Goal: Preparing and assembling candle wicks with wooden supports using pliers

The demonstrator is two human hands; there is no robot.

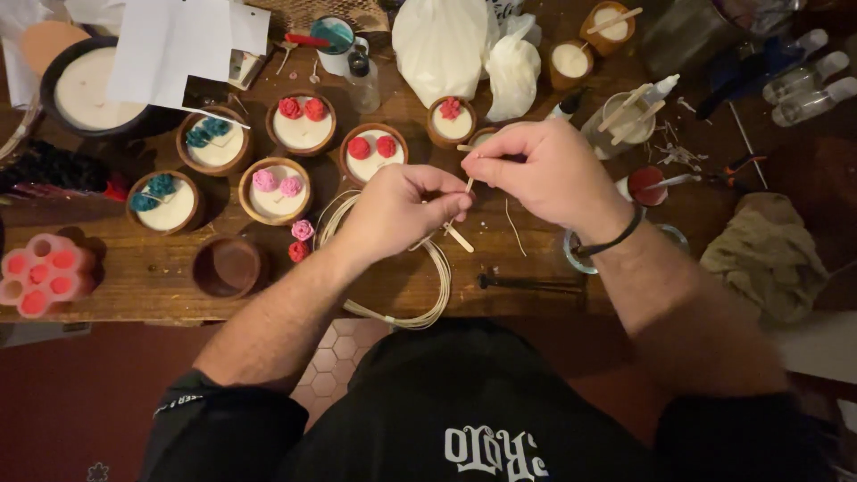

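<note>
Both hands meet over the wooden surface (161, 268): left hand (402, 210) pinched closed on a flat wooden stick (458, 236) angled down-right, right hand (544, 170) pinching thin wick (470, 183) directly above it, coil of wick (428, 303) below the left.

A home candle-making workshop: a wooden counter (134, 277) crowded with wax-filled bowls (276, 190), a pink mould (43, 272), coiled wick (393, 308) and bottles (808, 85).

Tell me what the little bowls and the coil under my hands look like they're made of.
Bowls: likely turned wood, brown and matte, filled with pale, smooth wax. Coil: thin cream strand in loops, probably waxed wick, though cord or cane is possible.
</note>
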